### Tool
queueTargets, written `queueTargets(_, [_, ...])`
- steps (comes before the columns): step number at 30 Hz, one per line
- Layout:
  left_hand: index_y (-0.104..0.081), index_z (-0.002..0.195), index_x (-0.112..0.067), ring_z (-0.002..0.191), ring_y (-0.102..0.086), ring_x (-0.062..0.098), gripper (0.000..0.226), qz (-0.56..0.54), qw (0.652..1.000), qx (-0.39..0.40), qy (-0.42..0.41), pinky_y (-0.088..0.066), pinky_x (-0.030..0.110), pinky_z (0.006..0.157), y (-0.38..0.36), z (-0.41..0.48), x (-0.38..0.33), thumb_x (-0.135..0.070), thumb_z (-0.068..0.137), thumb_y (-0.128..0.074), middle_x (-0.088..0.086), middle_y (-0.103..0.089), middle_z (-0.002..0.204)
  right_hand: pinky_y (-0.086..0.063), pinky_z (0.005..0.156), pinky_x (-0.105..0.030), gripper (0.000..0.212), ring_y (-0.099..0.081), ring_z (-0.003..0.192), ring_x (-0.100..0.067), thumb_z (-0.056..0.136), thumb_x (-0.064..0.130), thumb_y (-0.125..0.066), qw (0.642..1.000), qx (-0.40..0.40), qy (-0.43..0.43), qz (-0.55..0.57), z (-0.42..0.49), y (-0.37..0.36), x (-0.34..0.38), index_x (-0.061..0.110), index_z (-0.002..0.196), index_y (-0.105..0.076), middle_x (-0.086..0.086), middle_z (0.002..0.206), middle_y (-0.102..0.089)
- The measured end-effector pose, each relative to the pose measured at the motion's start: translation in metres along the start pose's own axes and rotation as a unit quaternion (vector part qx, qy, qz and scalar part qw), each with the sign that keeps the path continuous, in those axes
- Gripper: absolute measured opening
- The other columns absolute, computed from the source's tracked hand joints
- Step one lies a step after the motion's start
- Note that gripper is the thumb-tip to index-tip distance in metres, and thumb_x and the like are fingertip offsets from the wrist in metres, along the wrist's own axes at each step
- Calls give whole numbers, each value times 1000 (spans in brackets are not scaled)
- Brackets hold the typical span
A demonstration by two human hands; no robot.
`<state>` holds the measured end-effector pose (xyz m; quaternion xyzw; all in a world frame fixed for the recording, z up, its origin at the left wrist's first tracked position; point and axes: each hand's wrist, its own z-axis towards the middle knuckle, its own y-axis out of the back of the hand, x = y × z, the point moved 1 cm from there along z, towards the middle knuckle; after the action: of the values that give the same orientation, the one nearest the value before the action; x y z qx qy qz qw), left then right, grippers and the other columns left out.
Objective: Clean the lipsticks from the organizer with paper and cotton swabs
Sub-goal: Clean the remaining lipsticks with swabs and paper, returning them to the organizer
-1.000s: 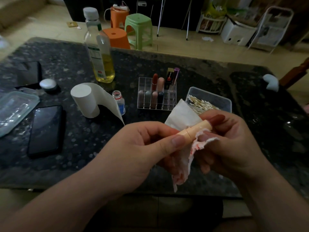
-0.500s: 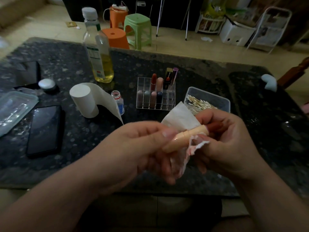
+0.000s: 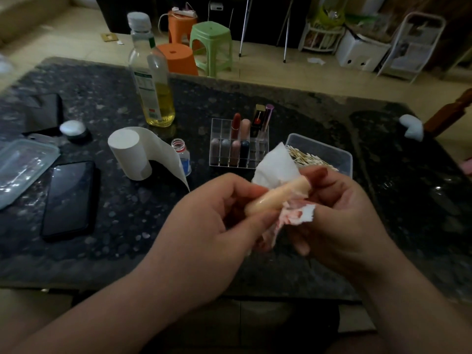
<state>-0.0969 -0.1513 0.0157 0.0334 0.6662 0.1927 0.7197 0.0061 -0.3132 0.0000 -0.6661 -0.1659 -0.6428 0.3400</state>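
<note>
- Head view: my left hand (image 3: 209, 221) has its grip closed round one end of a peach lipstick tube (image 3: 278, 198), which I hold in the air above the near part of the worktop (image 3: 127, 238).
- My right hand (image 3: 339, 213) pinches the tube's other end through a sheet of paper (image 3: 275, 167), so that grip holds paper and tube together.
- The paper's lower torn edge carries red-pink smears, while its upper fold is clean white. From this I judge that some wiping is done.
- The tube looks glossy where it shows between my hands. I cannot tell whether any stain is left under my fingers.
- The clear organizer (image 3: 217, 129) stands beyond my hands, with several lipsticks upright in its compartments. I cannot tell whether those are already cleaned.
- The cotton swabs (image 3: 306, 158) lie in an open clear box (image 3: 342, 159) just right of the organizer. Neither hand holds one, so the swab work on this tube looks not yet begun.
- I reckon the task is mid-way at best: one tube is in hand, and it has yet to go back into a compartment.
</note>
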Motion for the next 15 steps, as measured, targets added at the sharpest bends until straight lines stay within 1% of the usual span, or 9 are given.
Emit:
queueTargets(4, [-71, 106, -24, 85, -76, 11, 29, -102, 992, 14, 74, -61, 23, 72, 1, 5, 1, -32, 78, -69, -8, -78, 95, -52, 49, -24, 29, -65, 59, -19, 67, 10, -79, 995, -24, -56, 78, 0, -7, -12, 4, 94, -74, -20, 85, -71])
queueTargets(6, [-74, 103, -16, 84, -77, 20, 26, -214, 970, 33, 115, -61, 27, 70, 0, 8, 4, -29, 82, -66, 4, -79, 95, -53, 56, -26, 28, -66, 66, -19, 66, 13, -83, 988, -27, -77, 133, 0, -8, -16, 5, 91, -74, -17, 86, -70])
queueTargets(7, [-75, 100, -14, 83, -76, 24, 25, -264, 955, 24, 130, -61, 29, 69, 0, 10, 6, -29, 82, -65, 10, -78, 95, -53, 61, -28, 35, -65, 71, -20, 64, 17, -88, 983, -26, -83, 162, 1, -8, -17, 5, 92, -72, -15, 87, -68])
queueTargets(9, [-75, 98, -11, 76, -73, 25, 26, -336, 931, -24, 140, -58, 28, 64, 2, 15, 8, -27, 83, -62, 14, -77, 92, -52, 81, -39, 56, -55, 86, -29, 57, 18, -90, 964, -28, -116, 239, 2, -6, -18, 0, 100, -60, -20, 94, -55])
queueTargets(10, [-73, 100, -8, 73, -72, 23, 28, -359, 922, -46, 138, -57, 27, 60, 5, 17, 9, -26, 83, -60, 15, -77, 91, -47, 98, -48, 62, -49, 98, -37, 59, 16, -87, 950, -30, -138, 279, 1, -4, -19, 1, 111, -56, -24, 105, -49])
queueTargets(11, [-70, 104, -7, 72, -71, 21, 30, -366, 919, -59, 136, -55, 25, 57, 8, 18, 9, -24, 83, -58, 14, -77, 92, -35, 113, -56, 64, -46, 111, -41, 66, 14, -80, 939, -26, -157, 306, 0, -3, -19, 1, 122, -53, -29, 117, -45])
queueTargets(12, [-68, 109, -8, 74, -71, 19, 32, -357, 923, -63, 132, -54, 25, 57, 11, 19, 10, -24, 83, -58, 13, -77, 94, -25, 119, -57, 58, -45, 122, -42, 76, 13, -70, 932, -16, -171, 318, -1, -3, -18, -1, 130, -52, -31, 127, -47])
queueTargets(13, [-68, 111, -9, 80, -72, 18, 34, -341, 929, -64, 128, -54, 26, 60, 12, 20, 13, -24, 82, -59, 12, -77, 98, -19, 121, -56, 51, -46, 130, -41, 86, 12, -57, 931, -13, -175, 319, -2, -3, -18, -1, 135, -53, -30, 135, -50])
queueTargets(15, [-72, 109, -13, 98, -73, 21, 31, -315, 939, -53, 128, -56, 32, 76, 14, 20, 19, -26, 81, -67, 9, -77, 107, -14, 123, -54, 53, -41, 140, -39, 97, 12, -31, 929, -58, -182, 317, -8, 0, -17, 0, 146, -46, -25, 146, -49])
